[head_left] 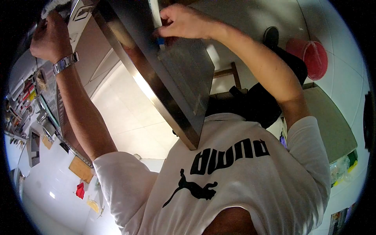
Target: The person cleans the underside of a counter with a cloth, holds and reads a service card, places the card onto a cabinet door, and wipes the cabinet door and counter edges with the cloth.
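At the upper left, my left hand, with a metal watch on the wrist, is raised and its fingers are curled. A pale grey, fluffy-looking thing shows at its fingertips; its kind is unclear. My right hand pinches a narrow white stick-like thing with a blue part near its lower end. It lies against or close over the dark face of a metal panel, which stands tilted in front of my chest. The panel's shiny edge runs down toward my shirt.
A red bucket stands on the floor at the upper right, near a shoe. A greenish flat-topped surface is beside me on the right. At the far left are many utensils and a brown board.
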`<state>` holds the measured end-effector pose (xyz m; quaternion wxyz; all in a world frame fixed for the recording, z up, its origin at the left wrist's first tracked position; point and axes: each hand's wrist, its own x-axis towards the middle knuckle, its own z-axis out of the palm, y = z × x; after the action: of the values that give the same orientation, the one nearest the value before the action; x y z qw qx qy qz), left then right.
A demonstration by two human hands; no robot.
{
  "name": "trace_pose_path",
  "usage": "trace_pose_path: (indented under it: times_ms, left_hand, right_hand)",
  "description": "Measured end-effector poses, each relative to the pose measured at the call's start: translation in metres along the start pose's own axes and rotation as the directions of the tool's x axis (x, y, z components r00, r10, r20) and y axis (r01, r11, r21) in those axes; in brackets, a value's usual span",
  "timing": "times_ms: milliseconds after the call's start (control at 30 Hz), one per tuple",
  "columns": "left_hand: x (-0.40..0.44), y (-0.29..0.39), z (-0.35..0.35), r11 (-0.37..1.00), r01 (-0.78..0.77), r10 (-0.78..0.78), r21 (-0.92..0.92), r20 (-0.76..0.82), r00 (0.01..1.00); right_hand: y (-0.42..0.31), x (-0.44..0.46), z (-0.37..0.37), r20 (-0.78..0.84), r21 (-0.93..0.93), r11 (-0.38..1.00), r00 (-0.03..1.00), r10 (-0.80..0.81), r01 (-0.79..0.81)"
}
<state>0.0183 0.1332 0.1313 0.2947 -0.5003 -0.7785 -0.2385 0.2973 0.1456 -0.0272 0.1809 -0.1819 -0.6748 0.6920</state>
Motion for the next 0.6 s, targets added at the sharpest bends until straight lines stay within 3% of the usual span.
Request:
trace_pose_path:
  times_ms: [33, 100, 133, 167, 200, 233, 267, 300, 367, 433, 533, 600]
  left_hand:
    - [0.003, -0.004, 0.001, 1.0, -0.002, 0.002, 0.0, 0.0, 1.0]
    - [0.005, -0.004, -0.001, 0.954, -0.199, 0.197, 0.223, 0.032, 0.98]
    - [0.004, 0.001, -0.003, 0.919, -0.262, 0.259, 0.293, 0.05, 0.965]
    - [-0.001, 0.006, -0.004, 0.977, -0.134, 0.132, 0.165, 0.022, 0.991]
    - [-0.004, 0.013, -0.006, 0.999, 0.0, 0.0, 0.032, 0.009, 1.0]
    - [-0.003, 0.013, -0.006, 1.0, 0.0, 0.0, 0.032, 0.008, 1.0]
    - [-0.003, 0.011, -0.005, 1.0, -0.001, 0.0, 0.029, 0.01, 1.0]
    - [-0.002, 0.01, -0.005, 1.0, -0.001, 0.001, 0.026, 0.013, 1.0]
    - [-0.003, 0.001, 0.001, 0.999, 0.009, -0.009, -0.045, 0.002, 1.0]
    - [-0.002, 0.001, 0.002, 0.993, 0.017, -0.019, -0.115, -0.016, 1.0]
    - [-0.001, -0.003, 0.0, 0.997, -0.083, 0.083, -0.006, 0.016, 0.996]
    - [-0.003, -0.004, -0.001, 0.984, -0.171, 0.17, 0.053, 0.012, 0.985]
  right_hand:
    - [0.004, 0.003, -0.002, -0.001, 0.001, 1.0, 1.0, -0.001, 0.001]
    - [0.006, 0.011, -0.006, 0.123, -0.163, 0.965, 0.975, -0.187, 0.206]
    - [0.004, 0.013, -0.007, 0.182, -0.196, 0.958, 0.968, -0.174, 0.209]
    - [0.002, 0.01, -0.008, 0.182, -0.196, 0.959, 0.968, -0.172, 0.207]
    - [-0.015, 0.003, -0.008, 0.196, -0.173, 0.981, 0.979, -0.052, 0.086]
    - [-0.025, 0.0, -0.009, 0.214, -0.152, 0.988, 0.974, 0.069, -0.036]
    - [-0.016, 0.0, -0.002, 0.153, -0.157, 0.986, 0.988, -0.037, 0.061]
    - [-0.021, -0.002, -0.002, 0.153, -0.157, 0.986, 0.988, -0.037, 0.061]
    - [-0.033, -0.009, -0.005, 0.274, -0.23, 0.972, 0.956, 0.103, -0.038]
    - [-0.034, -0.01, -0.008, 0.301, -0.209, 0.977, 0.948, 0.099, -0.035]
    - [-0.021, -0.006, -0.007, 0.363, -0.228, 0.973, 0.93, 0.054, 0.032]
    - [-0.009, -0.004, -0.002, 0.28, -0.054, 0.997, 0.957, 0.072, -0.059]
